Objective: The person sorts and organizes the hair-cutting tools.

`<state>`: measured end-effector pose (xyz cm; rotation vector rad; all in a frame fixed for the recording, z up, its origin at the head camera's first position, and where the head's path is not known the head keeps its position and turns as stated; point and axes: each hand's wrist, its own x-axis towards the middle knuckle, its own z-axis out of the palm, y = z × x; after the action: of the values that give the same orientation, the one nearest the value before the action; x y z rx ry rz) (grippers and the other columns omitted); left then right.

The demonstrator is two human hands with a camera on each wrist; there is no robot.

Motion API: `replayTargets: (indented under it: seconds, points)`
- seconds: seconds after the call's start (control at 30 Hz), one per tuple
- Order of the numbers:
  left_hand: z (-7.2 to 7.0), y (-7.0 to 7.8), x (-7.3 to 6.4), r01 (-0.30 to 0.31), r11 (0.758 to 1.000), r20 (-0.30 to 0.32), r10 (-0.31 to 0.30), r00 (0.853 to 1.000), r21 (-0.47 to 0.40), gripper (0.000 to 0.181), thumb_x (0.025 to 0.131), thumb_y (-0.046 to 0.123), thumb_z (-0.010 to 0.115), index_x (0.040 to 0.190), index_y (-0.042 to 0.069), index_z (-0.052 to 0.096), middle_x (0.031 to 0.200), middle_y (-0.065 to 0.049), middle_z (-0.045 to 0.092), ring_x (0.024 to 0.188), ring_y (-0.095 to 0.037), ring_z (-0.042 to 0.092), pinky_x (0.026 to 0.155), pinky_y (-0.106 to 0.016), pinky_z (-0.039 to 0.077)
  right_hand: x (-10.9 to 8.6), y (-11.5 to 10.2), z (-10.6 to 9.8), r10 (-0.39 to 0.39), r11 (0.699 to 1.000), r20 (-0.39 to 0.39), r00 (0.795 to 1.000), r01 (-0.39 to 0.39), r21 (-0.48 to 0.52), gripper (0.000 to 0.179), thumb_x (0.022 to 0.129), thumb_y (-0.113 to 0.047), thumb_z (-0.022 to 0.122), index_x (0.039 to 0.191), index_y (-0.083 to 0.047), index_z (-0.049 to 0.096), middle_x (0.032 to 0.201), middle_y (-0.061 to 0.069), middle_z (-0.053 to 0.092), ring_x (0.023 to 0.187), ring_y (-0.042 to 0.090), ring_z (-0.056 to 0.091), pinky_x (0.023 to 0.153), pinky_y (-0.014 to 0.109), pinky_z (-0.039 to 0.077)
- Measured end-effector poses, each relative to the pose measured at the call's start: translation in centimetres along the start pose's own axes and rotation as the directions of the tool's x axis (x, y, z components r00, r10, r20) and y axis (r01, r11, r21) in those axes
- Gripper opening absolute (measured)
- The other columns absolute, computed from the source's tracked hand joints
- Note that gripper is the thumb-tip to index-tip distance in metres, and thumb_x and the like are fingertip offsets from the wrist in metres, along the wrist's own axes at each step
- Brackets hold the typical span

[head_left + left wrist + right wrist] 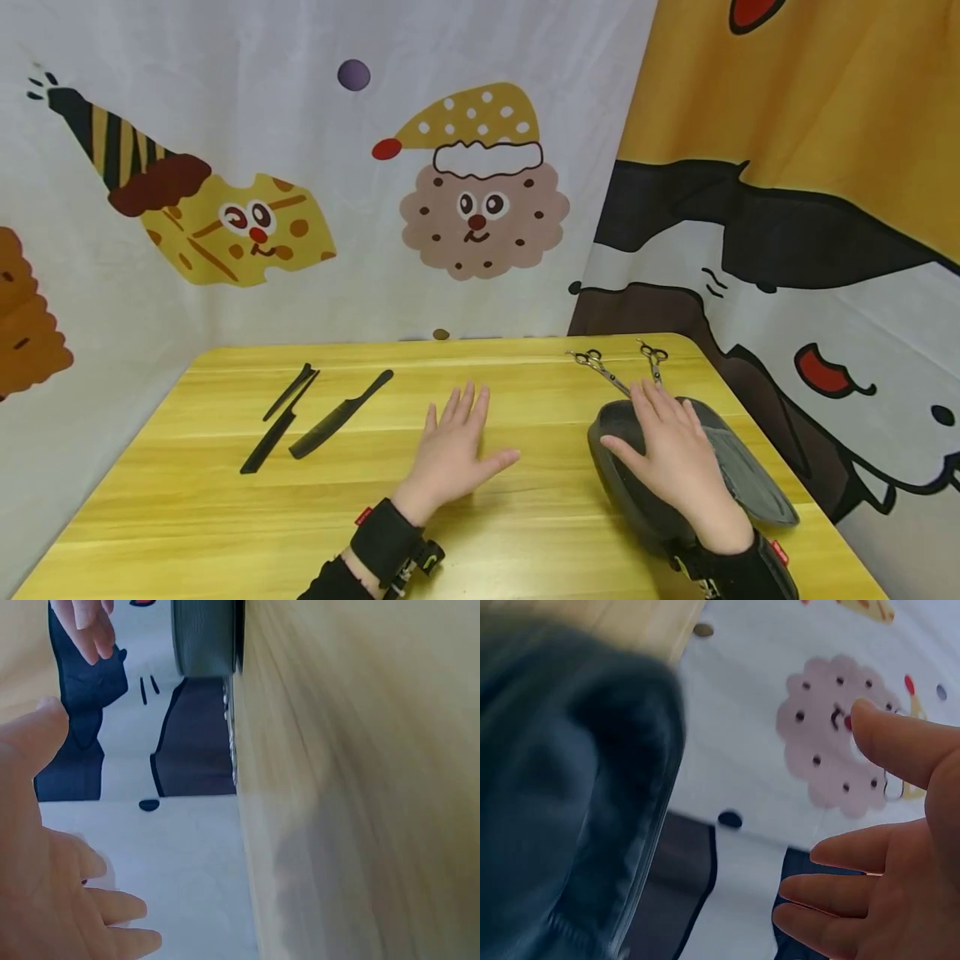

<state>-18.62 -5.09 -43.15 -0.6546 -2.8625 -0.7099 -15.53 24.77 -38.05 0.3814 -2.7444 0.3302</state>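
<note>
My left hand (453, 454) is held over the middle of the table, palm down with fingers straight and thumb spread, holding nothing. To the right, my right hand (671, 454) hovers over an open dark grey zip case (615, 475), its fingers extended. The right wrist view shows that hand apart from the case (547, 787); the hand hides part of the case's inside in the head view. Beyond the case lie two pairs of hairdressing scissors, one on the left (597, 363) and one on the right (655, 357), their blade ends partly hidden.
On the table's left side lie a wide comb with a handle (337, 419), a narrower black comb (272, 435) and a slim dark piece (287, 392) beside it. A printed curtain (300, 308) hangs behind the wooden table (187, 517). The case's lid (761, 487) folds out rightward.
</note>
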Motion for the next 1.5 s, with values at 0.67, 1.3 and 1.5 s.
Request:
replayTargets:
  seconds: [0.67,1.3,1.5]
  points:
    - [2.6,3.3,1.4,-0.034,0.984,0.046,0.043,0.998,-0.177,0.094,0.093,0.067,0.051,0.152,-0.003,0.032,0.156,-0.022,0.032,0.144,-0.035,0.029,0.115,-0.053,0.027,-3.3,6.4,-2.2,0.283,0.959,0.198,0.938,-0.280,-0.044,0.088,0.090,-0.057,0.065,0.132,0.018,0.048,0.123,0.041,0.053,0.110,0.057,0.051,0.087,0.067,0.044]
    - [5.5,6.7,3.0,-0.010,0.955,0.129,0.050,0.990,-0.295,0.094,0.093,0.066,0.052,0.150,-0.006,0.034,0.151,-0.023,0.039,0.139,-0.032,0.040,0.112,-0.040,0.036,-5.1,9.9,-3.2,0.457,0.888,0.314,0.832,-0.445,-0.113,0.090,0.085,-0.066,0.063,0.114,0.018,0.055,0.095,0.029,0.058,0.084,0.044,0.058,0.070,0.055,0.049]
    - [6.5,8.3,3.2,0.069,0.947,0.168,-0.016,0.986,-0.314,0.093,0.092,0.066,0.054,0.149,-0.006,0.037,0.148,-0.020,0.045,0.134,-0.029,0.047,0.107,-0.037,0.042,-4.9,11.0,-2.3,0.431,0.899,0.371,0.822,-0.425,-0.104,0.093,0.086,-0.066,0.062,0.115,0.021,0.052,0.098,0.033,0.059,0.087,0.049,0.060,0.071,0.057,0.050]
